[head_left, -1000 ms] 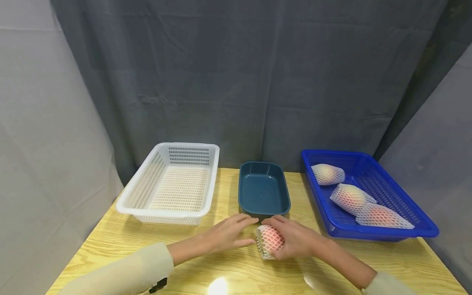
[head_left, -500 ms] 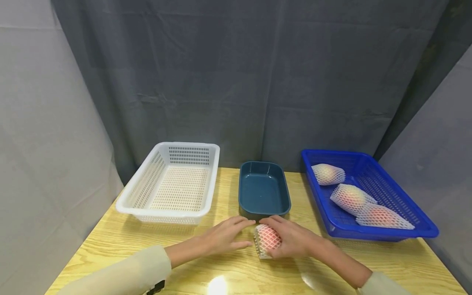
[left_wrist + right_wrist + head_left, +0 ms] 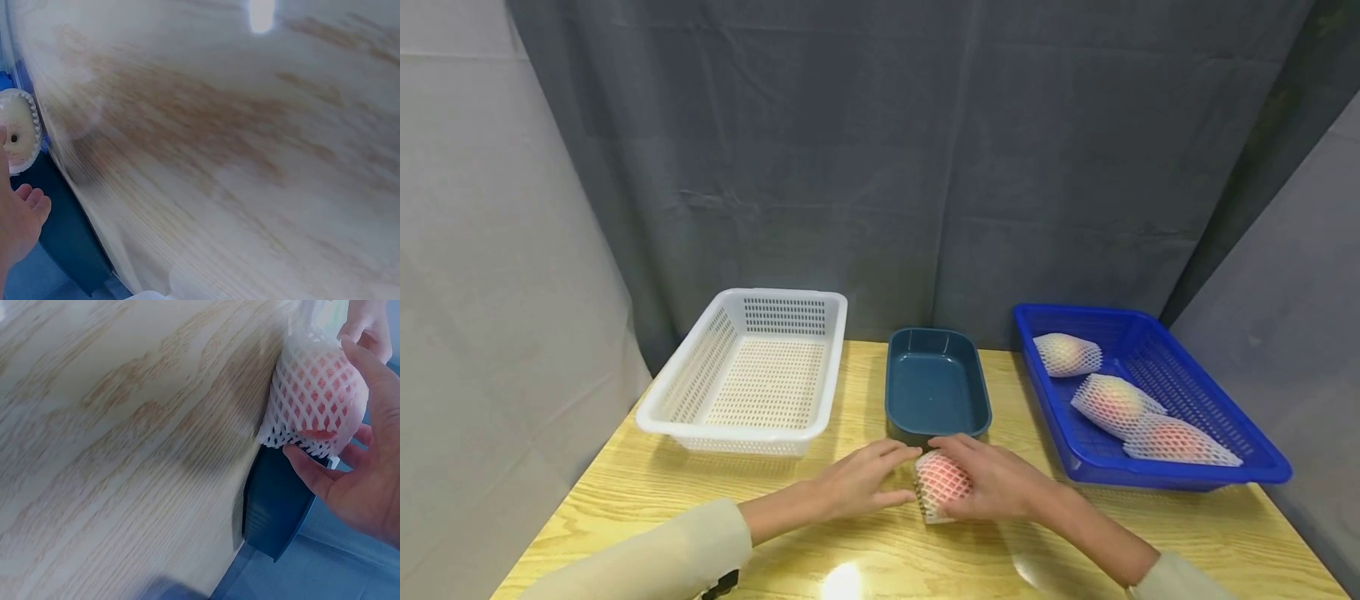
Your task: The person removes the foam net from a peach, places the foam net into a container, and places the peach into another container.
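Note:
A round pinkish-red fruit in a white foam net (image 3: 942, 485) stands just in front of the dark teal dish. My right hand (image 3: 1000, 482) grips it from the right, thumb on the near side and fingers over the far side. In the right wrist view the netted fruit (image 3: 315, 394) lies between thumb and fingers of that hand (image 3: 369, 481). To the left of the fruit, my left hand (image 3: 863, 482) holds nothing, its fingers extended and a small gap from the net. The left wrist view shows the fruit's pale end (image 3: 22, 131) with a dark spot in it.
Behind the hands is the teal dish (image 3: 934, 392). A white perforated basket (image 3: 741, 435) stands at the left. On the right, a blue basket (image 3: 1150, 325) holds three netted fruits (image 3: 1118, 403). A grey curtain (image 3: 880, 167) closes off the wooden table (image 3: 820, 550) at the back.
The fruit and my right hand have shifted slightly to the left, and the fruit has turned a little. My left hand has barely moved.

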Motion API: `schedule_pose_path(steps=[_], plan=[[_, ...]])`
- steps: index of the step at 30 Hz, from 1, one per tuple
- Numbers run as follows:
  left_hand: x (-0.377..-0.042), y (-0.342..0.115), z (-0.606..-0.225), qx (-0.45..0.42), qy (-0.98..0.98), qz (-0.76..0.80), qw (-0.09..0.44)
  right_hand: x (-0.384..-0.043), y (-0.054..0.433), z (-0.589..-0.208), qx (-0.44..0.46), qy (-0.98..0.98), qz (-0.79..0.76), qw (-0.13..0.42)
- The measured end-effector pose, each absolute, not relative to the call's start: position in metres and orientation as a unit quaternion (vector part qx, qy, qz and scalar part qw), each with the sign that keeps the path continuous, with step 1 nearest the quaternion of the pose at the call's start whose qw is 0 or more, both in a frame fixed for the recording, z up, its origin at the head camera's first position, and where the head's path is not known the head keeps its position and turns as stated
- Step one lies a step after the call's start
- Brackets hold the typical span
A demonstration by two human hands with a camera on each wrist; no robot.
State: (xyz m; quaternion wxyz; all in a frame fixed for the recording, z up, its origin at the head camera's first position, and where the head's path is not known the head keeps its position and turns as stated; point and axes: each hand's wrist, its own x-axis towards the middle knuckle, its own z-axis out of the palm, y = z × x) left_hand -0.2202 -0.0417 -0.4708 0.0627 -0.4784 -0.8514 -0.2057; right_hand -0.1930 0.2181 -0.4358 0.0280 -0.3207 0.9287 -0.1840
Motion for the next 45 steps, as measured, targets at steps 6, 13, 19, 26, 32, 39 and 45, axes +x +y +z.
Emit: schedule_pose_path(steps=[6,13,19,26,32,39,45], plan=[[-0.221,-0.045,-0.475,-0.471,-0.857,-0.2,0.06,-0.191,0.221,-0.433,-0.311,0.934,-0.178,0.017],[-0.22,-0.053,-0.478,-0.458,-0.864,-0.202,0.05,-0.19,0.227,-0.429,-0.311,0.931,-0.189,0.019],[-0.22,-0.065,-0.481,-0.438,-0.874,-0.206,0.043,-0.188,0.236,-0.43,-0.303,0.934,-0.186,0.021],[-0.221,-0.084,-0.483,-0.429,-0.876,-0.217,0.036,-0.188,0.246,-0.432,-0.29,0.94,-0.179,0.031],[-0.221,-0.1,-0.487,-0.415,-0.884,-0.216,0.019,-0.187,0.255,-0.432,-0.295,0.941,-0.161,0.025],[-0.219,-0.116,-0.488,-0.416,-0.884,-0.212,0.025,-0.185,0.266,-0.431,-0.283,0.946,-0.158,0.037],[-0.215,-0.125,-0.491,-0.413,-0.884,-0.219,0.022,-0.184,0.272,-0.431,-0.275,0.946,-0.164,0.048]])
